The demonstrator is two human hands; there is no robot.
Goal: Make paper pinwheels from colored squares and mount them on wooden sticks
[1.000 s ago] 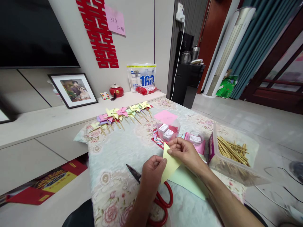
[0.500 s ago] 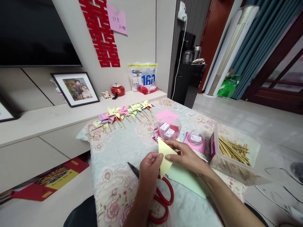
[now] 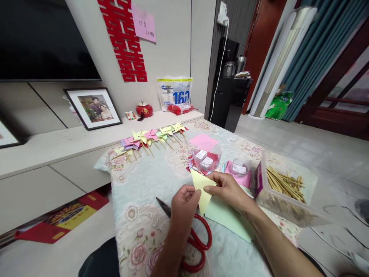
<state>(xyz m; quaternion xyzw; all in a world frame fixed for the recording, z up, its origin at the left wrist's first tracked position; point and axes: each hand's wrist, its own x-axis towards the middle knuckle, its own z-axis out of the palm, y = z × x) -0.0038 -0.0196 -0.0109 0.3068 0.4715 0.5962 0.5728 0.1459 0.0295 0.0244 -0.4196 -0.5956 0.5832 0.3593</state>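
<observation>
Yellow paper (image 3: 204, 198) was held smack between left grip (image 3: 184, 202) and right grip (image 3: 227, 189), both pinched closed on its sides.

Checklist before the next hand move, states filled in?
1. Yellow paper pinched by left hand: ok.
2. Right hand also on the yellow paper: ok, thumb and fingers at its right edge.
3. Red-handled scissors fully in sight: not ok, left hand and forearm cover part.
4. Light green paper free of the right arm: cannot tell, arm overlaps it in view; contact unclear.
5. Pinwheels apart from both hands: ok, laid along the table's far left side.
6. Contents of two small white boxes: cannot tell.
</observation>
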